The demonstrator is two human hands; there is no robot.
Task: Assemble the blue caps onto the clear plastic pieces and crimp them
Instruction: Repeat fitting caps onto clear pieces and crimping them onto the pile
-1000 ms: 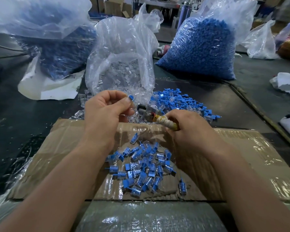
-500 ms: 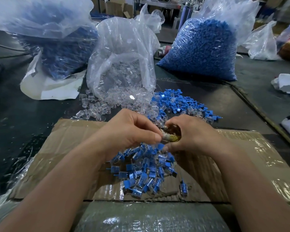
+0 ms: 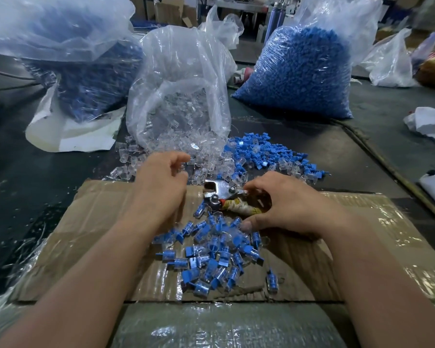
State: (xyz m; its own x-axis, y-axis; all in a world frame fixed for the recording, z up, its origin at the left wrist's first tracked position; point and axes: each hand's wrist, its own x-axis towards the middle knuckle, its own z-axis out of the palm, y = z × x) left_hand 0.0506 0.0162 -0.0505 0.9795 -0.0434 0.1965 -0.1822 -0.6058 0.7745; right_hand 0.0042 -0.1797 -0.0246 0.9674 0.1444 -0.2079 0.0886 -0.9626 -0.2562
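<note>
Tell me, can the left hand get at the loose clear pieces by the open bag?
Probably yes. The left hand hovers right over the clear pieces; nothing lies between, and the right hand grips the pliers off to one side.

- No text, label, brand, number or sign can be read anywhere.
- Nothing legible is borne by the plastic bags (image 3: pixel 181 79), the cardboard (image 3: pixel 98 234) or the crimping tool (image 3: pixel 219 189).

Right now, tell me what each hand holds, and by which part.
The right hand grips the crimping pliers by their cloth-wrapped handles, metal head free. The left hand, fingers loosely curled over the clear pieces, holds nothing visible.
</note>
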